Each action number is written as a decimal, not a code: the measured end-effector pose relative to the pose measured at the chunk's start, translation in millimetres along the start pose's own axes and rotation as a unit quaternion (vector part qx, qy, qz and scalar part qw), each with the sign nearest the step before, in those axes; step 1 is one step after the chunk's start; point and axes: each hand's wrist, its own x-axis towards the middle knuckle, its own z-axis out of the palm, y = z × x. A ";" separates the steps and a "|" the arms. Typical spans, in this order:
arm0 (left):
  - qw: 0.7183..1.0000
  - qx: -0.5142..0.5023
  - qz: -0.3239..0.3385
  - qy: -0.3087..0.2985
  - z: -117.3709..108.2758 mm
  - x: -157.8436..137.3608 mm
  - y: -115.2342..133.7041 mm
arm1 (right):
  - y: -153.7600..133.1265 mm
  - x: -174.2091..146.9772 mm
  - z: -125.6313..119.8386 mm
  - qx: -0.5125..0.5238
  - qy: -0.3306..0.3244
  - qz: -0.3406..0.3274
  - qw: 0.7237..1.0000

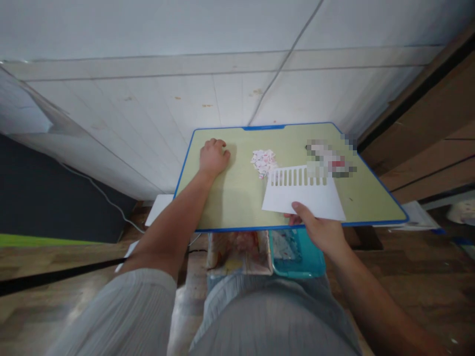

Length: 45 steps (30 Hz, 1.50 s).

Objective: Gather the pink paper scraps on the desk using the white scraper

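Note:
My right hand (315, 225) grips a white paper sheet (297, 198) by its near edge, thumb on top and fingers underneath. A row of narrow slots is cut along the sheet's far side. Just beyond its far left corner lies a pile of small white and pinkish paper pieces (264, 162), partly overlapped by the sheet. My left hand (214, 158) rests on the left part of the pale yellow tabletop (237, 198). Its fingers are loosely bent, with a gap between thumb and forefinger, and nothing shows in it.
A pixelated object (330, 158) lies on the table's right side. The tabletop has a blue rim (241, 229). A white wall (148, 99) with a grey cable (284, 62) stands behind. Below the near edge are a teal plastic bin (315, 259) and an open box (237, 252).

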 end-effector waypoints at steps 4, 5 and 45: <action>1.000 -0.010 -0.010 -0.001 1.8 -1.8 0.3 | -5.9 -2.8 2.4 0.003 -0.046 -0.004 0.999; 1.000 -0.013 -0.008 0.001 2.1 -2.3 0.2 | -7.6 -1.7 0.2 0.000 -0.049 -0.003 0.999; 0.996 0.019 -0.076 -0.046 -11.9 -7.9 21.1 | -9.2 75.9 -4.4 0.082 0.116 -0.072 0.987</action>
